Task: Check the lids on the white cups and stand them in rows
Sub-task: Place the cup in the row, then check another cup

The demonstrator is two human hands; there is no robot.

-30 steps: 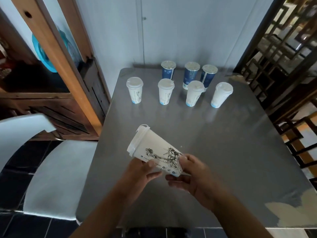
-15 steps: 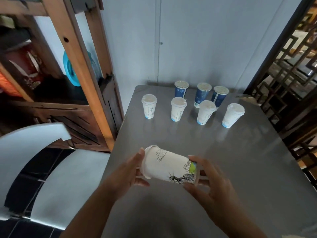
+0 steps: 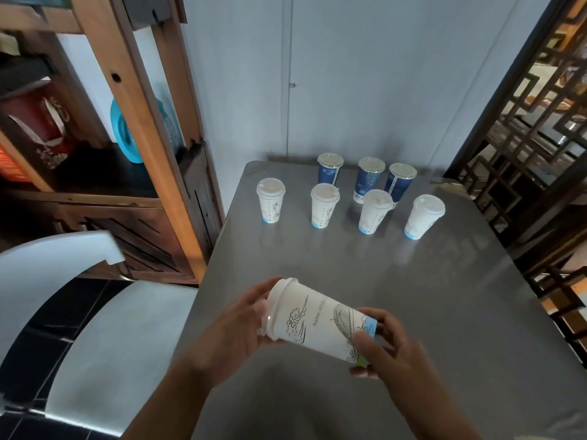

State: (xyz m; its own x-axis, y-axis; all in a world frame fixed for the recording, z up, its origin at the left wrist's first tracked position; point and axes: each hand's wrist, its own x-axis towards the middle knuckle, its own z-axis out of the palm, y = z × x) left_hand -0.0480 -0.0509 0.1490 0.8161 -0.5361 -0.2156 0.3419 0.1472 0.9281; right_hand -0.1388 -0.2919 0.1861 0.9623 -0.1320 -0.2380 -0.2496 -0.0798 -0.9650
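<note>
White cup (image 3: 317, 325) held above near surface (image 3: 413, 296), long axis roughly level, lid (image 3: 273, 309) pointing left. Left hand (image 3: 235, 331) fingers (image 3: 263, 289) curl round lid end; right hand (image 3: 387, 347) grips base. Four lidded cups (image 3: 324, 206) and three blue cups (image 3: 368, 179) stand beyond.

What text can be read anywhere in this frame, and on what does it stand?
"Statue of Li", the rest unclear: along the side of the held white cup.
Print on the four standing white cups: too small to read.
Print on the three blue cups: too small to read.
</note>
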